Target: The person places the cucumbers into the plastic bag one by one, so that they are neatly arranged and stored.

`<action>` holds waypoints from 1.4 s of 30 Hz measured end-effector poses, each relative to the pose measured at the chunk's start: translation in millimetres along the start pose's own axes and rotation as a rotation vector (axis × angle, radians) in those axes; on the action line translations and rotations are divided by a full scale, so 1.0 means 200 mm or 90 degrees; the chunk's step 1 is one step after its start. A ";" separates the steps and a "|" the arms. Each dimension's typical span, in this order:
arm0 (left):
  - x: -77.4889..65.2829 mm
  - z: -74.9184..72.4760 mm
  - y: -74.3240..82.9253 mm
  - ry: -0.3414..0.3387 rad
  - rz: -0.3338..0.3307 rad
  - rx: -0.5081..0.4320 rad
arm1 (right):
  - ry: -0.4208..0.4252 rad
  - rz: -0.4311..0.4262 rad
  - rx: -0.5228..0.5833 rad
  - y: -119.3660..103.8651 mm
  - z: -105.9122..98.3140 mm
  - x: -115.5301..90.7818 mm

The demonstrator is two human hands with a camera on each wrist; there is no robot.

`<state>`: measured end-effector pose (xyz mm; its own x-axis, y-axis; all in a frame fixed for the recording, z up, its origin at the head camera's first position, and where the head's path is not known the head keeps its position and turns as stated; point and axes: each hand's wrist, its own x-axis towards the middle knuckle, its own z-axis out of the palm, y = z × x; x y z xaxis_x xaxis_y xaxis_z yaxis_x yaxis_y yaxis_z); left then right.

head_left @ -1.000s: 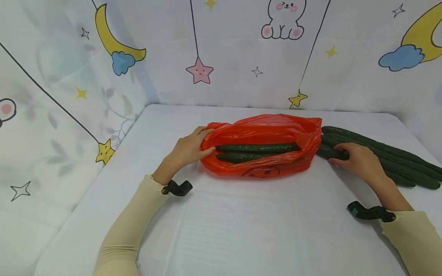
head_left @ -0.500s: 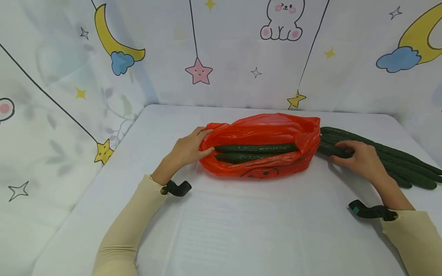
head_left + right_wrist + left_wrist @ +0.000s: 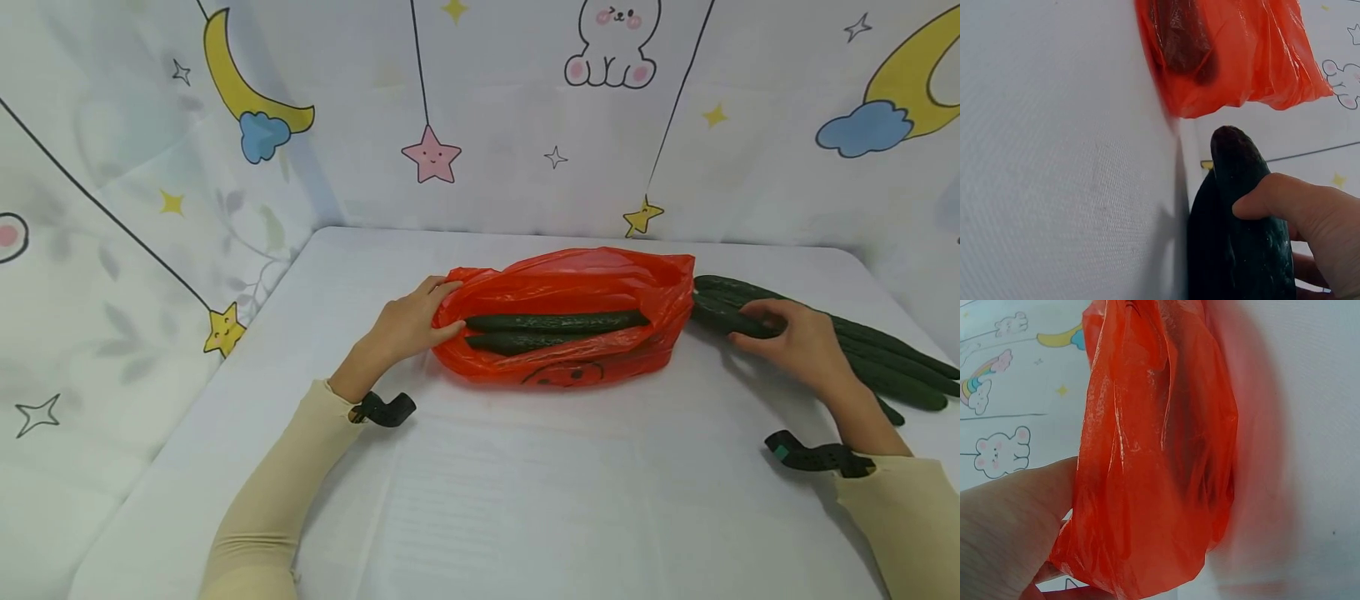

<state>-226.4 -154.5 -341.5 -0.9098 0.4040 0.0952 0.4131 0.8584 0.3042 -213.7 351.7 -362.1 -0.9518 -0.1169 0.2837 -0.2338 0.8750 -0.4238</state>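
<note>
In the head view a red plastic bag [image 3: 577, 279] lies on its side, its mouth spread toward me. Two dark green cucumbers [image 3: 558, 322] show inside it. My left hand [image 3: 401, 323] holds the bag's left rim, thumb at the front and fingers behind. Right of the bag, my right hand [image 3: 802, 342] grips another cucumber [image 3: 720, 317] near its left end. The right wrist view shows the thumb pressed along this held cucumber [image 3: 1241, 169], its tip pointing at the bag. A second cucumber [image 3: 1200, 250] lies right beside it.
Several more cucumbers [image 3: 892, 367] lie side by side at the right of the white table [image 3: 525, 500], reaching the frame's edge. A printed cloth backdrop [image 3: 510, 83] with moons and stars hangs behind the table. Each wrist wears a black camera band [image 3: 821, 458].
My right hand has moved slightly right with the cucumber, whose near end now sticks out in front of the pile. The left hand and the bag stay in place.
</note>
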 end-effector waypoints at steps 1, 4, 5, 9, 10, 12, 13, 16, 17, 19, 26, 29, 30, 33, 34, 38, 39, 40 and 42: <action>0.00 0.00 0.00 0.001 0.001 0.001 | -0.002 0.005 0.004 0.00 0.00 0.00; 0.00 0.00 0.00 0.001 0.000 0.004 | -0.005 0.008 0.009 0.01 0.00 0.00; 0.00 0.00 0.00 0.001 -0.001 0.005 | -0.006 0.008 0.009 0.01 0.00 0.00; 0.01 0.00 0.00 0.002 0.001 0.008 | -0.009 0.012 0.006 0.02 0.00 0.01; 0.01 0.00 0.00 0.002 0.001 0.008 | -0.010 0.013 0.005 0.02 0.00 0.01; 0.01 0.00 0.00 0.002 0.000 0.010 | -0.013 0.014 0.004 0.02 0.00 0.01; 0.01 0.00 0.00 0.002 0.000 0.010 | -0.015 0.016 0.003 0.02 0.00 0.01; 0.01 0.00 0.00 0.004 0.000 0.010 | -0.021 0.018 0.000 0.02 -0.01 0.01; 0.01 0.00 0.00 0.004 0.001 0.009 | -0.023 0.018 -0.001 0.02 -0.02 0.01; 0.01 -0.01 0.00 0.005 0.002 0.008 | -0.024 0.017 -0.005 0.02 -0.03 0.02; 0.01 0.00 0.00 0.000 -0.006 0.005 | -0.007 0.000 -0.009 0.01 -0.04 0.02; 0.01 0.00 0.00 -0.003 -0.009 0.006 | -0.004 -0.001 -0.010 0.00 -0.04 0.02; 0.01 0.00 0.00 -0.003 -0.009 0.007 | -0.004 0.000 -0.009 0.00 -0.04 0.02; 0.01 0.00 0.00 -0.001 -0.006 0.009 | -0.003 0.007 -0.004 0.01 -0.05 0.01; 0.00 0.00 0.00 0.002 -0.004 0.009 | -0.003 0.010 -0.002 0.01 -0.05 0.01; 0.00 0.00 -0.01 0.013 0.005 0.011 | -0.003 0.024 0.000 0.00 -0.06 0.02; 0.00 0.00 -0.01 0.015 0.006 0.012 | -0.003 0.028 -0.001 0.00 -0.06 0.02; 0.00 0.00 -0.01 0.016 0.007 0.012 | -0.002 0.033 -0.001 0.00 -0.06 0.02; 0.00 0.00 -0.01 0.015 0.005 0.011 | -0.003 0.042 0.000 0.00 -0.06 0.03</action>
<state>-227.4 -155.7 -343.0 -0.9069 0.4037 0.1208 0.4212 0.8602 0.2874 -215.9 357.0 -349.5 -0.9662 -0.0606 0.2508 -0.1698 0.8810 -0.4416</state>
